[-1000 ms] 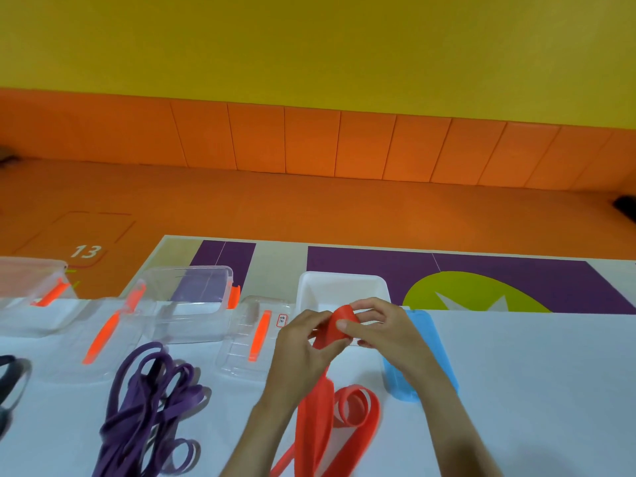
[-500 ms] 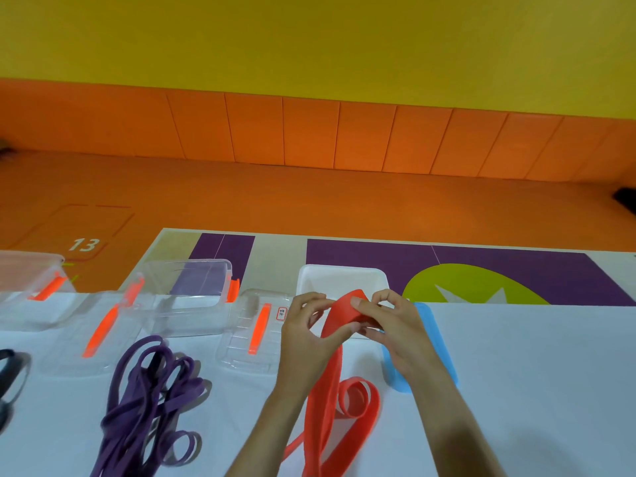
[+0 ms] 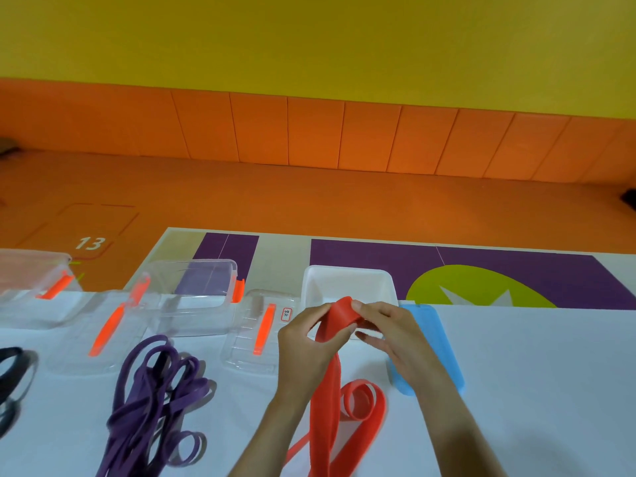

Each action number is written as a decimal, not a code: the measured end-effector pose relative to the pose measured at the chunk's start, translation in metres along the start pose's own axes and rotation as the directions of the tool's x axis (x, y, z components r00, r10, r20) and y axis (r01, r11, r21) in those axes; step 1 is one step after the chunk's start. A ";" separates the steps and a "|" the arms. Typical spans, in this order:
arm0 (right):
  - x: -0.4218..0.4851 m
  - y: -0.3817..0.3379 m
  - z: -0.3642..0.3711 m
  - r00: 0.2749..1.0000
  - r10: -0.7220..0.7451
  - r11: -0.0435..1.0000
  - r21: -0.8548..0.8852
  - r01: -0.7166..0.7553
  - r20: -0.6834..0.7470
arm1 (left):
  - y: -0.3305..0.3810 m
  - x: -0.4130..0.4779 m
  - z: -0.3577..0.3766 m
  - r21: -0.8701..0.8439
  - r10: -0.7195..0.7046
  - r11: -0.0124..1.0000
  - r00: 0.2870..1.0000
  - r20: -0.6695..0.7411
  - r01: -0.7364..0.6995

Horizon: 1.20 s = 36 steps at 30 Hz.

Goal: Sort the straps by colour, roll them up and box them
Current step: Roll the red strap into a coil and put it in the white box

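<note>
Gripping the folded upper end of the red strap (image 3: 326, 397), both hands work above the white table (image 3: 550, 390), directly in front of the white box (image 3: 347, 281).

Left hand (image 3: 304, 342): fingers curled, thumb and fingertips pinching the strap's left edge just below the fold.

Right hand (image 3: 395, 333): thumb and forefinger pinching the fold from the right, remaining fingers bent beneath it.

The strap arches between the two hands, then runs as a flat doubled band down to the near edge of the view. A loose loop of the same strap lies on the table just right of that band, beside the right forearm.

The white box stands open at the far edge of the table. A blue lid (image 3: 444, 346) lies flat just right of the right hand, partly hidden behind hand and wrist.

Left of the left hand, a clear lid (image 3: 253, 356) with an orange latch lies flat. Beyond it stands an open clear box (image 3: 203, 294) with orange latches. A second clear lid (image 3: 96, 339) lies further left, and a second clear box (image 3: 31, 287) sits at the left border, partly out of view.

The purple straps (image 3: 151, 401) lie in a tangled heap nearer than the clear lids, well apart from the red strap. A dark strap (image 3: 13, 366) shows only in part at the left edge.
</note>
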State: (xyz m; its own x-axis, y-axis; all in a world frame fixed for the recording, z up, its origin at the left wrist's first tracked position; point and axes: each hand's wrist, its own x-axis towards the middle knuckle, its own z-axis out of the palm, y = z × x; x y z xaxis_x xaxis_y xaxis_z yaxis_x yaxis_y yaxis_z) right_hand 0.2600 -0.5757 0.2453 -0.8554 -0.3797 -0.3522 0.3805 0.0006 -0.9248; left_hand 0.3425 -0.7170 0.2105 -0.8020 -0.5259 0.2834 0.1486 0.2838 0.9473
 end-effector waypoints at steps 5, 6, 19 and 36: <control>0.006 -0.005 0.004 0.957 -0.274 0.850 -0.488 0.198 -0.090 | -0.003 0.001 0.002 0.149 0.073 0.986 0.997 -0.007 -0.071; 0.004 -0.007 0.006 0.955 -0.291 0.811 -0.546 0.211 -0.063 | -0.005 0.002 0.002 0.179 0.100 0.979 0.995 -0.006 -0.097; 0.006 0.001 0.008 0.979 -0.139 0.970 -0.218 0.104 -0.152 | -0.016 -0.001 0.004 0.114 -0.037 0.993 0.999 0.028 0.034; 0.002 -0.004 0.009 0.988 -0.149 0.926 -0.355 0.127 -0.035 | 0.003 0.010 -0.002 0.020 -0.059 0.998 0.998 0.009 0.059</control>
State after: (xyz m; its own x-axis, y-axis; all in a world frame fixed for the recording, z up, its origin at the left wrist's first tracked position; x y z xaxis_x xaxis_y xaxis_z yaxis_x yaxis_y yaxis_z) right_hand 0.2602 -0.5852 0.2497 -0.9144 -0.3431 -0.2149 0.1184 0.2809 -0.9524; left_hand 0.3363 -0.7229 0.2162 -0.8148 -0.5341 0.2254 0.0892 0.2687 0.9591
